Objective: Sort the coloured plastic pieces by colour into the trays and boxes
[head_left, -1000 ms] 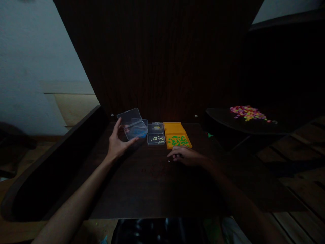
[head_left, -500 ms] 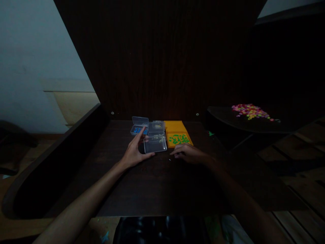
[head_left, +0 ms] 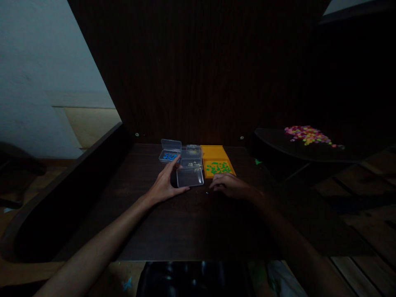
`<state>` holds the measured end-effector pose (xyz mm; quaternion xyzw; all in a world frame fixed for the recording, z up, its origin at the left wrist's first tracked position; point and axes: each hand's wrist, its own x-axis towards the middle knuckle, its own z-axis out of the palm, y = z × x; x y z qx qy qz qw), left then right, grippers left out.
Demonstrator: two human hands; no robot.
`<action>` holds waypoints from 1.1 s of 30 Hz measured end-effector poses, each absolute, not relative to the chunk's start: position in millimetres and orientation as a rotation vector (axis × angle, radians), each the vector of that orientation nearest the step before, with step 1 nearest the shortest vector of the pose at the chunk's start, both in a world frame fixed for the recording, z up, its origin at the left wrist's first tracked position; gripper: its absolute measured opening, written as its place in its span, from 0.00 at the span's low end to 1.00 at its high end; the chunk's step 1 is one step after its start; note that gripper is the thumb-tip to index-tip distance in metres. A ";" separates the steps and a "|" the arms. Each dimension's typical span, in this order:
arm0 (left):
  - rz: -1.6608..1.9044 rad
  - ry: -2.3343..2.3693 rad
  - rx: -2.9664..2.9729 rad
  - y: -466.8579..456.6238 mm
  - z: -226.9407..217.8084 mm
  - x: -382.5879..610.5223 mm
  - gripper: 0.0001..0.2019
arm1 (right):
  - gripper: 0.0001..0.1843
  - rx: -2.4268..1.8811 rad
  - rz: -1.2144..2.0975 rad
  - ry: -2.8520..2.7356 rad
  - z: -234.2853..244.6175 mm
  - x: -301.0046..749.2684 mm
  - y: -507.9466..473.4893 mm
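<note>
My left hand [head_left: 163, 183] grips a clear plastic box [head_left: 190, 178] from its left side, thumb along the near edge and fingers round the far corner. Touching its far side is another clear box [head_left: 194, 164] with small pale pieces in it. My right hand [head_left: 227, 185] is closed, fingers curled down near the tabletop; anything between the fingertips is hidden. Just left of those fingertips lies a tiny whitish bit [head_left: 207, 192]. Beyond the right hand sits an open yellow box [head_left: 213, 152] holding several green pieces [head_left: 219, 167].
An open clear case [head_left: 171, 145] with blue pieces [head_left: 170, 156] stands at the back left of the dark table [head_left: 167, 235]. A dark upright panel [head_left: 192, 82] rises behind. Colourful small pieces [head_left: 309, 135] are heaped on a side shelf [head_left: 272, 144] at right.
The clear box in my left hand has tipped slightly and come a little nearer, uncovering more of the pale pieces behind. My right hand has drawn slightly right, away from the whitish bit.
</note>
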<state>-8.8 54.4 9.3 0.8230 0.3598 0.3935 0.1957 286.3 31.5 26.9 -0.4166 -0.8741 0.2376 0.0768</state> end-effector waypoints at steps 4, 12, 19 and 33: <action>1.091 1.009 2.294 54.8 8.4 -9.6 0.53 | 0.11 -1.270 0.731 -2.607 29.8 285.8 30.4; 1.085 1.013 2.294 55.3 8.3 -9.7 0.53 | 0.11 -1.271 0.728 -2.622 30.7 287.8 29.3; 1.078 1.021 2.283 55.0 9.6 -9.7 0.53 | 0.08 -1.249 0.675 -2.632 28.4 287.7 29.7; 1.098 0.989 2.274 54.6 10.3 -7.8 0.52 | 0.07 -1.262 0.565 -2.646 28.4 284.1 26.6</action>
